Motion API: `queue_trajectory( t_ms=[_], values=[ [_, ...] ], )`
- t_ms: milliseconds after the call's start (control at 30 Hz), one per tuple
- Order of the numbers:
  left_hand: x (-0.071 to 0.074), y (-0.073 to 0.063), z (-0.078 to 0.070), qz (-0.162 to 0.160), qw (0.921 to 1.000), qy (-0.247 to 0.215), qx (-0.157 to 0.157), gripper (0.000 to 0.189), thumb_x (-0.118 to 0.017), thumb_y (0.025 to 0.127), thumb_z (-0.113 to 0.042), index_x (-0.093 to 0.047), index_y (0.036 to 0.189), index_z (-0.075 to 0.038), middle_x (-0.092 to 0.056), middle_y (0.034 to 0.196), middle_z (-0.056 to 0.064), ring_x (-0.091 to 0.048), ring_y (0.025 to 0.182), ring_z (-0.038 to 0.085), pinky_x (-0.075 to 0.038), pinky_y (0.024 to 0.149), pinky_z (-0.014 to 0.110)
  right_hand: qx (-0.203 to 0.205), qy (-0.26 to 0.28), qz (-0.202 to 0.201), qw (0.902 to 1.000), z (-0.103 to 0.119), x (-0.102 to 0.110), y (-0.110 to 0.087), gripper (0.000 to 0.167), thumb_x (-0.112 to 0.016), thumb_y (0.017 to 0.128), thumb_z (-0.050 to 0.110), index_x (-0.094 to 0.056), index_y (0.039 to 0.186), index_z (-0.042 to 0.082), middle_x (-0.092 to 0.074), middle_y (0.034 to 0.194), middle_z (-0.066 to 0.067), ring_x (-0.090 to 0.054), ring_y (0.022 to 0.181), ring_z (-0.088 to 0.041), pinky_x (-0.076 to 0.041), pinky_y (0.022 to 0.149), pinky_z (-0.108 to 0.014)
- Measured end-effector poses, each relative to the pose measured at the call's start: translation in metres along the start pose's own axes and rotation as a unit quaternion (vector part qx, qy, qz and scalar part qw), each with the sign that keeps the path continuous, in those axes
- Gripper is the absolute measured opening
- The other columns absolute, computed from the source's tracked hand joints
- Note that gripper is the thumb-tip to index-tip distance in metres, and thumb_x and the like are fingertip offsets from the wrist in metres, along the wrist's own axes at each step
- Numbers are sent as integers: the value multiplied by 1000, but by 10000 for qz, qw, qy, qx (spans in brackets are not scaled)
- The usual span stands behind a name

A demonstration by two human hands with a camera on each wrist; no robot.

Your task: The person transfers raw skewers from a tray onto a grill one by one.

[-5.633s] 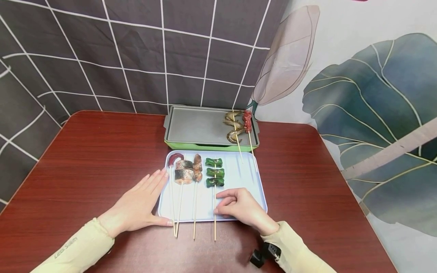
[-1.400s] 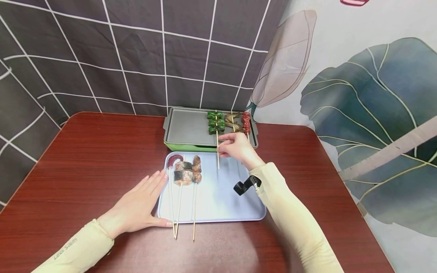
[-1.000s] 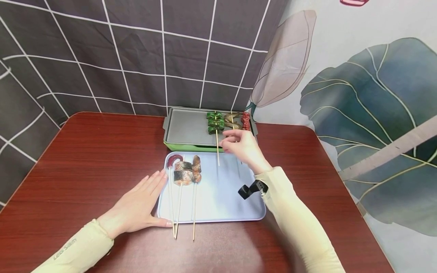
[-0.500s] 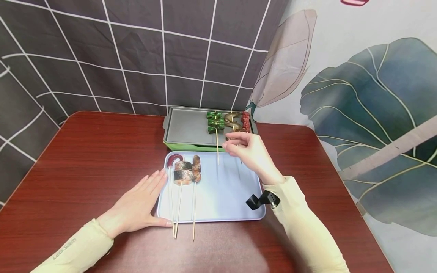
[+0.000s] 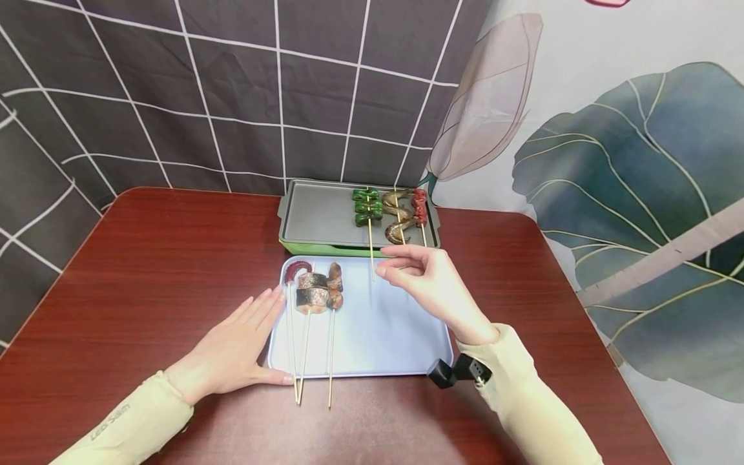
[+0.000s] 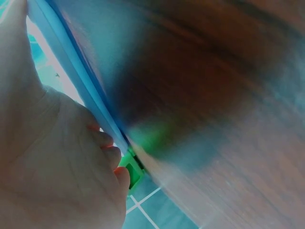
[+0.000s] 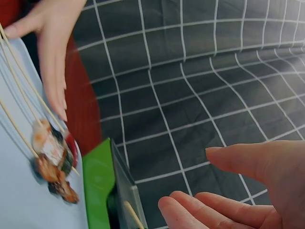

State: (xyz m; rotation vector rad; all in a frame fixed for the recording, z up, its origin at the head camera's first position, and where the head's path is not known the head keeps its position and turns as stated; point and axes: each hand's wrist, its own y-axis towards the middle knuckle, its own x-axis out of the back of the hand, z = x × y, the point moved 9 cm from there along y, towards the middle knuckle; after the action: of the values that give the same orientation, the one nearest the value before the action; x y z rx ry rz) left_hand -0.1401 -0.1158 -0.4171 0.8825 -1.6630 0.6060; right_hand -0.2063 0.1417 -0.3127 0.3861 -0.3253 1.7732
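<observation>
My left hand rests with straight fingers along the left edge of the pale blue tray. On the tray lie an octopus tentacle skewer, a fish skewer and a brown meat skewer, their sticks poking over the front rim. My right hand hovers above the tray's upper right; the right wrist view shows thumb and fingers apart, nothing between them. Just beyond it, a green pepper skewer lies on the grill pan, beside a shrimp-like skewer and a red meat skewer.
The green-based grill stands directly behind the tray, near the back edge of the reddish wooden table. A dark checked cloth hangs behind it, with a leaf-patterned cloth at the right. A small black device is on the right wrist.
The green pepper skewer moved from the tray onto the grill pan. My right hand let go of its stick and drew back toward the tray. My left hand stayed put.
</observation>
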Motion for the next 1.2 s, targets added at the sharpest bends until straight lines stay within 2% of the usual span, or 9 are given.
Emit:
queue_trajectory(
  t_ms=[100,300,533,733,933,1200],
  values=[
    [0,0,0,-2,10000,18,-16,127,-55,77,-88,-31,154,10,-31,160,24,-25,149,38,-21,122,49,-23,43,105,9999,-2,-7,-7,38,-80,89,22,-72,124,9,-76,101,-2,-74,91,-20,-59,85,-34],
    [4,1,-1,-92,9999,36,-80,126,-55,77,-87,-32,153,11,-33,159,26,-27,148,40,-24,121,52,22,139,364,9992,-11,-23,-17,37,-79,89,16,-72,123,3,-76,100,-5,-74,94,-31,-59,82,-33],
    [1,1,0,23,10000,16,-5,127,-54,77,-88,-32,153,11,-32,160,25,-25,149,38,-22,121,50,-144,124,702,9974,-28,-47,-26,34,-75,91,13,-71,123,1,-77,98,-3,-74,89,-16,-57,81,-30],
    [4,0,-2,-105,9999,34,-105,126,-57,77,-86,-33,152,12,-34,158,26,-29,147,40,-25,120,52,-176,127,875,9959,-41,-68,-31,34,-73,90,12,-70,121,-3,-77,93,-1,-74,85,-15,-57,78,-27],
    [3,-1,-1,-105,9999,11,-55,125,-58,77,-86,-33,153,11,-33,159,26,-29,147,40,-24,120,51,-312,303,1053,9935,-55,-88,-36,36,-76,89,14,-70,119,-5,-76,90,-3,-72,80,-15,-58,72,-25],
    [2,-1,-1,-53,10000,-36,-1,125,-57,77,-86,-32,153,11,-32,159,25,-28,148,39,-23,121,50,-756,551,1290,9872,-73,-114,-39,39,-79,85,17,-70,118,-4,-75,85,-1,-68,77,-9,-55,72,-22]
  ],
)
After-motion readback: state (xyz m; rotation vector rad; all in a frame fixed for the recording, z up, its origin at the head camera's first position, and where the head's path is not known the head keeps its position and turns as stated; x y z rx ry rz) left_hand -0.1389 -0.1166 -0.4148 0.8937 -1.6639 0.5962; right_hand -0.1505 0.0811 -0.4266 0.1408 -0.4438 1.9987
